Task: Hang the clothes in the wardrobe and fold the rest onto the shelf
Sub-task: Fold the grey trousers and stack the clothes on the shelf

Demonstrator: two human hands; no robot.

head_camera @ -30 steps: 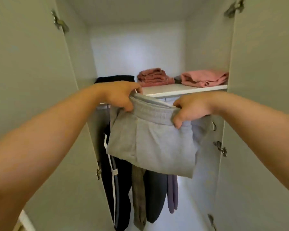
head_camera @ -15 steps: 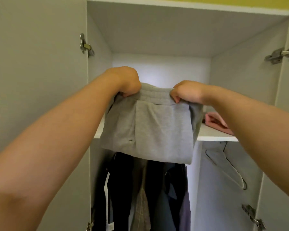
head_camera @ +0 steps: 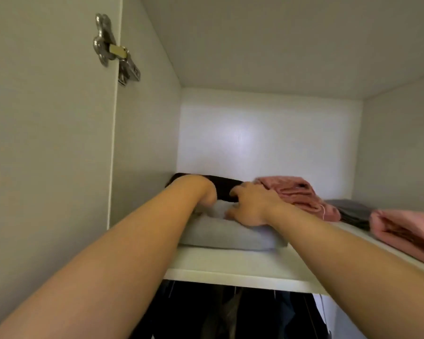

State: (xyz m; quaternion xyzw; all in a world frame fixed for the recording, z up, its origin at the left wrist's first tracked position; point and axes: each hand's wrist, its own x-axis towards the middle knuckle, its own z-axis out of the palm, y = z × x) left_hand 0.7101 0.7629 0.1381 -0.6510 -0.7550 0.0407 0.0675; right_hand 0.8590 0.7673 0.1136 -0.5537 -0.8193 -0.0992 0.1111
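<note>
The folded grey garment [head_camera: 230, 234] lies flat on the white shelf [head_camera: 230, 267] at its left end. My left hand [head_camera: 201, 192] is bent down at the wrist over the garment's far edge, fingers curled round it and mostly hidden. On top of the garment's right part rests my right hand [head_camera: 250, 206], fingers loosely spread, fingertips touching a black folded garment [head_camera: 225, 185] behind. Dark hanging clothes [head_camera: 230, 314] show under the shelf.
To the right on the shelf lie a pink folded garment [head_camera: 294, 194], a dark grey folded item [head_camera: 355, 211] and another pink one [head_camera: 406, 231]. The open left door [head_camera: 47, 143] with its metal hinge [head_camera: 115, 50] stands close on the left.
Both hands lifted the grey garment from in front of the wardrobe up onto the shelf, where it now lies. The right hand's pinch has loosened.
</note>
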